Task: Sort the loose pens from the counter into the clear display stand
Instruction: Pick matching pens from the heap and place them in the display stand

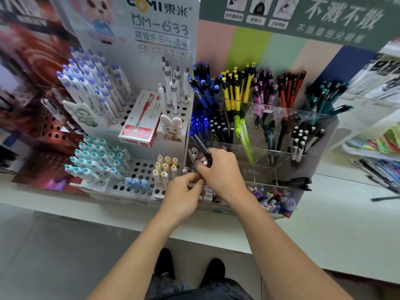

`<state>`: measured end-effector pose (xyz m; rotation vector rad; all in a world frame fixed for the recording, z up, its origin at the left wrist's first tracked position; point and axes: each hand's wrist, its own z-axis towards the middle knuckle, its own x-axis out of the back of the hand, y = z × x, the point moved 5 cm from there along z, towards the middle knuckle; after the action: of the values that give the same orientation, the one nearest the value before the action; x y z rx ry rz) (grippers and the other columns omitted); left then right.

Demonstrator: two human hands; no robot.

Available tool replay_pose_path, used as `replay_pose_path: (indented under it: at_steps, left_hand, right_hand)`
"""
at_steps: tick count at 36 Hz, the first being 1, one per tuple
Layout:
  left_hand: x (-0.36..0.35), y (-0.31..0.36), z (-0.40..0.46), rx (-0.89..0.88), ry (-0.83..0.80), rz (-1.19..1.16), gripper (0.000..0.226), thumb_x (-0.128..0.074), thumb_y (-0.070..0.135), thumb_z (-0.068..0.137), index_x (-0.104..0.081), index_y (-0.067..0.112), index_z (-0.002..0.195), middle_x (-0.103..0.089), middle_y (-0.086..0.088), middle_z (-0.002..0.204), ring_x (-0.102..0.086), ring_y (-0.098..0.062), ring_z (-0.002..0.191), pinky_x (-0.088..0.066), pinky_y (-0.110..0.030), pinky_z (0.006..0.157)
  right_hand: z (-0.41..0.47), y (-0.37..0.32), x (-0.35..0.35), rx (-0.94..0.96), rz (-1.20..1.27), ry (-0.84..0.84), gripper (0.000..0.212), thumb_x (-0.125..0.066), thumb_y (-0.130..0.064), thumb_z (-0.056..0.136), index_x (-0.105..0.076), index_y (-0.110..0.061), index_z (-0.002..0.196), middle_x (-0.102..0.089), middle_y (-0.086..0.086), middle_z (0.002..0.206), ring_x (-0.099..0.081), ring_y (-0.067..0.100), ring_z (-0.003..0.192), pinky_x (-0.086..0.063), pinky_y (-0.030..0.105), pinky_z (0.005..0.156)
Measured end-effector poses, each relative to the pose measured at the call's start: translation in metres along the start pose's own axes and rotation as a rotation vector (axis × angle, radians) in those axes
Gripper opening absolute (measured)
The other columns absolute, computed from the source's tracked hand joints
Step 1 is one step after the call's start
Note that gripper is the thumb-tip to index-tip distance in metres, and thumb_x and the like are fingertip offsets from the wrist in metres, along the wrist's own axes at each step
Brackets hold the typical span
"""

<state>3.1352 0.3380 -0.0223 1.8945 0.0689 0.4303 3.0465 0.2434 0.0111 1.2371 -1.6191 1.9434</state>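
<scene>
Standing on the bench [324, 224], my clear display stand [287, 152] holds colour-sorted pens; right hand [218, 169] grips a blue-capped dark pen [200, 146], left hand [184, 193] pinches small pens beside it.

This is a shop that sells pens. Many pens stand sorted by color in a clear display stand [281, 131] in the middle. A white pen rack [138, 169] with a brand sign [160, 20] fills the upper left.

In the clear display stand [287, 118], yellow-and-black pens [234, 89] are seen beside blue pens [202, 83], magenta-and-black pens [263, 89] and red-orange pens [289, 87]; left of it lies a red-and-white box [140, 124].
</scene>
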Motion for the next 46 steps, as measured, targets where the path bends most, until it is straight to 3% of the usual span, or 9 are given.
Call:
replay_pose_path:
  at_steps: [6, 10, 15, 19, 23, 29, 36, 40, 46]
  left_hand:
    - [-0.009, -0.003, -0.003, -0.034, -0.117, -0.029, 0.023, -0.058, 0.009, 0.1, -0.072, 0.026, 0.106, -0.075, 0.011, 0.096, -0.068, -0.041, 0.087, -0.059, -0.051, 0.075]
    - [-0.01, -0.005, -0.001, -0.069, -0.123, 0.01, 0.034, -0.056, 0.015, 0.102, -0.058, 0.035, 0.13, -0.069, 0.021, 0.108, -0.068, -0.027, 0.087, -0.059, -0.044, 0.078]
    - [-0.005, -0.001, 0.003, -0.081, -0.042, -0.001, 0.042, -0.057, 0.017, 0.101, -0.051, 0.026, 0.142, -0.059, 0.017, 0.133, -0.067, -0.008, 0.099, -0.057, -0.029, 0.087]
    - [-0.005, 0.011, 0.003, -0.027, 0.005, -0.152, 0.027, -0.055, 0.013, 0.102, -0.057, 0.027, 0.125, -0.063, 0.01, 0.124, -0.071, -0.01, 0.093, -0.059, -0.033, 0.082]
    - [-0.005, 0.035, 0.001, 0.125, 0.016, -0.481, 0.018, -0.053, 0.032, 0.103, -0.063, 0.019, 0.109, -0.066, -0.006, 0.107, -0.06, -0.011, 0.055, -0.043, -0.024, 0.045]
    - [-0.017, 0.075, 0.011, -0.153, -0.178, -0.129, 0.014, -0.061, 0.018, 0.1, -0.069, 0.011, 0.09, -0.063, 0.002, 0.065, -0.047, -0.009, 0.038, -0.034, -0.018, 0.037]
    - [-0.037, 0.095, 0.014, -0.44, -0.09, 0.141, 0.027, -0.056, 0.027, 0.102, -0.058, 0.019, 0.077, -0.048, 0.011, 0.052, -0.041, -0.008, 0.049, -0.034, -0.026, 0.049]
    - [-0.048, 0.093, 0.016, -0.245, -0.038, -0.141, 0.022, -0.052, 0.024, 0.105, -0.057, 0.01, 0.089, -0.049, 0.007, 0.049, -0.042, -0.013, 0.045, -0.034, -0.025, 0.043]
    - [-0.068, 0.094, 0.014, -0.113, -0.16, -0.279, 0.014, -0.049, 0.022, 0.106, -0.056, 0.012, 0.099, -0.057, 0.001, 0.059, -0.051, -0.015, 0.049, -0.042, -0.026, 0.048]
  right_hand:
    - [0.003, -0.006, 0.0, -0.052, 0.099, -0.086, 0.018, -0.079, -0.031, 0.084, -0.065, -0.021, 0.084, -0.067, -0.007, 0.077, -0.064, 0.011, 0.073, -0.047, 0.027, 0.063]
    - [-0.002, 0.0, 0.008, -0.089, 0.29, -0.11, 0.019, -0.082, -0.034, 0.082, -0.07, -0.019, 0.089, -0.072, -0.005, 0.079, -0.069, 0.01, 0.075, -0.059, 0.032, 0.072]
    - [-0.012, 0.007, 0.029, -0.065, 0.239, -0.041, 0.022, -0.07, -0.04, 0.092, -0.068, -0.019, 0.088, -0.067, -0.003, 0.073, -0.06, 0.01, 0.064, -0.048, 0.025, 0.061]
    - [-0.026, 0.014, 0.041, -0.255, 0.559, -0.188, 0.023, -0.054, -0.018, 0.1, -0.059, -0.005, 0.081, -0.057, 0.014, 0.068, -0.041, 0.014, 0.044, -0.032, 0.026, 0.042]
    - [-0.039, 0.019, 0.052, -0.337, 0.521, -0.48, 0.016, -0.052, -0.012, 0.095, -0.059, -0.011, 0.08, -0.048, 0.008, 0.062, -0.033, 0.014, 0.043, -0.024, 0.02, 0.04]
    - [-0.056, 0.017, 0.061, -0.27, 0.436, -0.826, 0.023, -0.043, -0.02, 0.108, -0.058, -0.005, 0.1, -0.034, -0.007, 0.057, -0.027, 0.009, 0.049, -0.018, 0.023, 0.043]
    - [-0.058, 0.045, 0.108, -0.245, 0.811, -0.545, 0.028, -0.053, 0.001, 0.1, -0.064, -0.004, 0.125, -0.055, 0.011, 0.074, -0.044, 0.01, 0.052, -0.035, 0.018, 0.043]
    - [-0.058, 0.07, 0.138, -0.242, 1.028, -0.173, 0.026, -0.053, 0.003, 0.097, -0.07, 0.001, 0.116, -0.072, 0.02, 0.097, -0.065, 0.019, 0.073, -0.056, 0.019, 0.063]
    - [-0.056, 0.075, 0.145, -0.249, 1.23, 0.222, 0.022, -0.048, -0.008, 0.105, -0.059, -0.005, 0.124, -0.075, 0.017, 0.108, -0.064, 0.014, 0.07, -0.056, 0.022, 0.067]
